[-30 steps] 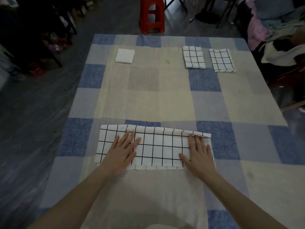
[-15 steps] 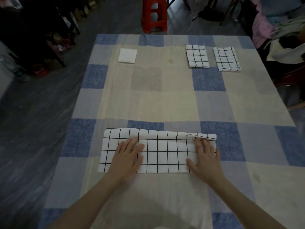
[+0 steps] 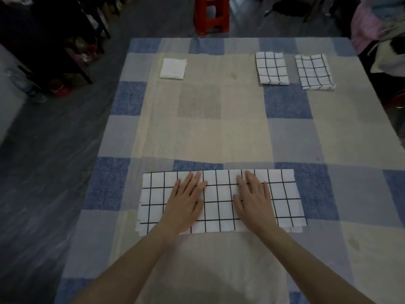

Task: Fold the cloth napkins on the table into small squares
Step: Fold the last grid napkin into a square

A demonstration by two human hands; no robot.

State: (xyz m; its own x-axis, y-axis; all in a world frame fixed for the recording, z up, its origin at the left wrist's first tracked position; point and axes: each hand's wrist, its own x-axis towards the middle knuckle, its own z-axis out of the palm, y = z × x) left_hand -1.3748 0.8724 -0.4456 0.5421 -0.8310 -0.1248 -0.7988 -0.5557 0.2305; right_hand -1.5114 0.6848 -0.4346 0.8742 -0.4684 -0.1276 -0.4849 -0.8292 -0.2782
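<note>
My fingers lie straight and flat, holding nothing: my left hand (image 3: 186, 202) and my right hand (image 3: 254, 200) both press palm-down on the gridded napkin (image 3: 221, 200), side by side near its middle with a gap of cloth between them. The napkin is folded into a long strip lying crosswise on the near part of the table (image 3: 219, 139), its layered near edge showing slightly uneven at both corners.

I count four napkins: this strip under my palms, two folded gridded napkins, one (image 3: 271, 68) just beside the other (image 3: 313, 71), at the far right, and one plain white folded square (image 3: 173, 68) at the far left. The checked tablecloth lies bare between the strip and that far row, and on both sides of the strip out to the table edges. A red stool (image 3: 211, 15) stands beyond the far edge.

A second ago my hands were spread toward the strip's ends; now they sit closer together at the centre, and the wrinkle at the far right corner is gone.
</note>
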